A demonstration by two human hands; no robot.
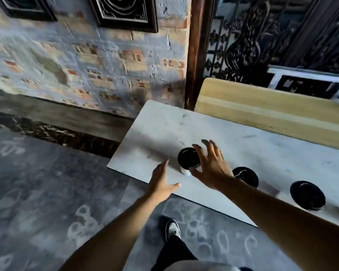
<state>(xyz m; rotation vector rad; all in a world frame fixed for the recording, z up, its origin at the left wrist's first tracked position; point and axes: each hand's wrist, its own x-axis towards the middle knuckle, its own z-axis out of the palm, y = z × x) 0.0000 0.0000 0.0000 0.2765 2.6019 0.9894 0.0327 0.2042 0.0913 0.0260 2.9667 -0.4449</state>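
Three white cups with black lids stand in a row on a white marble tabletop (160, 122). The left cup (187, 157) is nearest the table's left end. My right hand (209, 165) hovers over that cup's right side with its fingers spread, and whether it touches the lid is unclear. My left hand (161, 179) is open just left of the cup, above the table's front edge, thumb pointing right. The middle cup (246, 176) is partly hidden by my right wrist. The right cup (307, 195) stands apart.
A wooden bench back (262, 108) runs along the table's far side. A brick wall (86, 61) with dark frames rises on the left, and a dark wooden post (194, 55) and iron grille stand behind. The stone floor (37, 192) lies below, with my shoe (172, 228) near the table edge.
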